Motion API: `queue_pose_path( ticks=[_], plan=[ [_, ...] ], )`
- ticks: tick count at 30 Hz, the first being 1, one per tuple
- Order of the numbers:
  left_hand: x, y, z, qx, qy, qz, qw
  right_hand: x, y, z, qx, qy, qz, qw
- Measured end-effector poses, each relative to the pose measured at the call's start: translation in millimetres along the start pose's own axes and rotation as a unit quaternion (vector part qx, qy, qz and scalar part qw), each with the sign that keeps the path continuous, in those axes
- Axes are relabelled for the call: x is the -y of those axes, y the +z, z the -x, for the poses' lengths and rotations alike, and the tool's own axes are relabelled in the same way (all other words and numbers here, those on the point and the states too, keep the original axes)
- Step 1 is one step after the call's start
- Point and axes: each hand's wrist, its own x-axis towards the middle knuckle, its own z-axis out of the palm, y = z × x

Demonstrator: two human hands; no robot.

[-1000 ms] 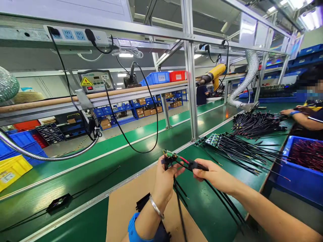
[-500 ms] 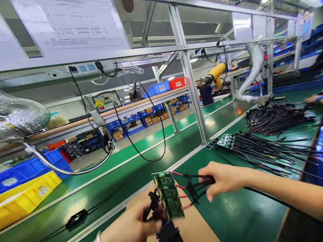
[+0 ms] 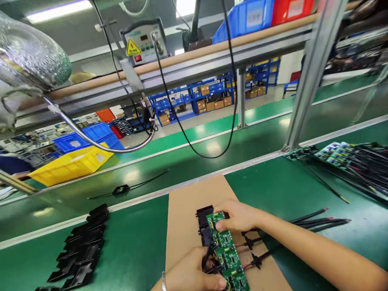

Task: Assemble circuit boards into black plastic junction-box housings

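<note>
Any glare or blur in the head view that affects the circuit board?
Head view: circuit board mostly readable, finest markings too small to make out; bright reflections on the green belt, beyond the board; ceiling light at upper left blown white; wire bundle at right edge looks soft.

The green bench [image 3: 130, 226] is bearing a brown sheet [image 3: 184, 210], on which a black plastic case [image 3: 203, 211] is lying. Black plastic pieces [image 3: 85, 246] are resting in an overlapping row at the left, and circuit boards [image 3: 336, 153] with black cables [image 3: 372, 169] are lying heaped at the right. Beyond a metal strip [image 3: 254, 162], another green surface [image 3: 188, 165] is carrying a small black part [image 3: 121, 189] with thin wires [image 3: 150, 180].
</note>
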Motion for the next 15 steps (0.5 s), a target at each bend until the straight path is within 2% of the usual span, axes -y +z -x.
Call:
queue_pose_path(
  ticks=[2, 5, 8, 11, 13, 15],
  plan=[
    [5.1, -2.3, 2.8, -0.024, -0.024, -0.043, 0.999, -0.3, 4.0, 2.8, -0.010, -0.018, 0.001, 1.000],
    [6.0, -0.8, 3.3, -0.022, -0.002, -0.044, 0.999, -0.4, 2.7, 12.9, -0.032, -0.021, 0.003, 0.999],
    [5.6, 2.8, 3.6, -0.025, 0.035, -0.016, 0.999, 4.3, 1.8, 18.2, 0.020, 0.033, -0.032, 0.999],
    [7.0, 3.9, 9.5, -0.050, 0.015, -0.065, 0.997, 11.7, 7.3, 22.6, 0.077, 0.061, -0.043, 0.994],
    [7.9, 3.5, 14.1, -0.076, -0.009, -0.132, 0.988, 14.8, 13.3, 28.9, 0.067, 0.039, -0.027, 0.997],
    [8.1, 4.0, 14.6, -0.099, -0.015, -0.198, 0.975, 14.5, 19.6, 38.4, 0.044, -0.013, 0.030, 0.999]
  ],
)
